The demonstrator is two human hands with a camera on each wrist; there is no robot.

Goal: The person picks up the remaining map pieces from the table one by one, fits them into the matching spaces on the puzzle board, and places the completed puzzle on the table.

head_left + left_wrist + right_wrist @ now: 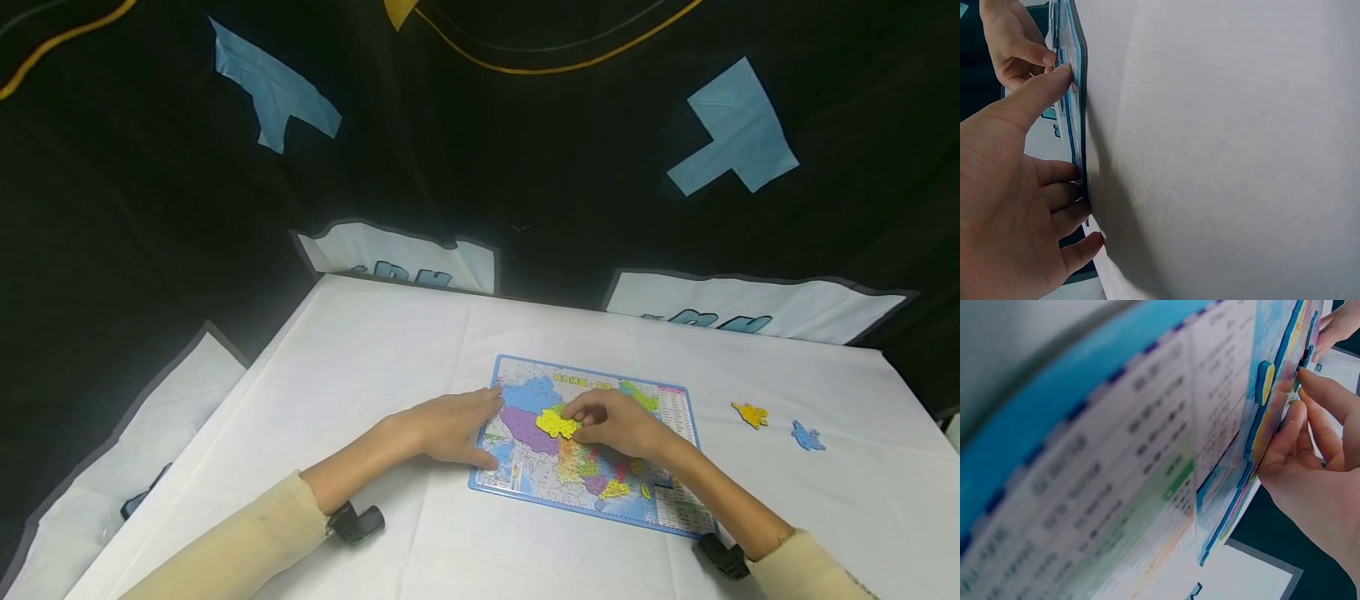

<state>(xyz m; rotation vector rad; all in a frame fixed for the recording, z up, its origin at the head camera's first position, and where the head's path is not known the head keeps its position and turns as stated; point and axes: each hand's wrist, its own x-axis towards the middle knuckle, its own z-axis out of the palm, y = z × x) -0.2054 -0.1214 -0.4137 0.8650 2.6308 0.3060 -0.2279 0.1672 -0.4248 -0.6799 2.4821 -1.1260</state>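
Observation:
A map puzzle board (543, 487) with a blue border lies on the white-covered table. My left hand (453, 425) rests at its left edge, fingers spread; in the left wrist view the thumb of the left hand (1004, 187) touches the board's rim (1079, 134). Over the middle of the map, my right hand (618, 423) pinches a yellow puzzle piece (557, 422) at its right side. A purple piece (528, 427) and a blue piece (531, 393) lie in the map left of it. In the right wrist view, the fingers of the right hand (1319, 434) partly hide the piece.
Right of the board lie two loose pieces, one orange-yellow (751, 414) and one blue (807, 436). A black curtain (480, 167) with pale blue patches hangs behind the table (390, 350). Black wrist cameras (356, 523) sit beneath both forearms.

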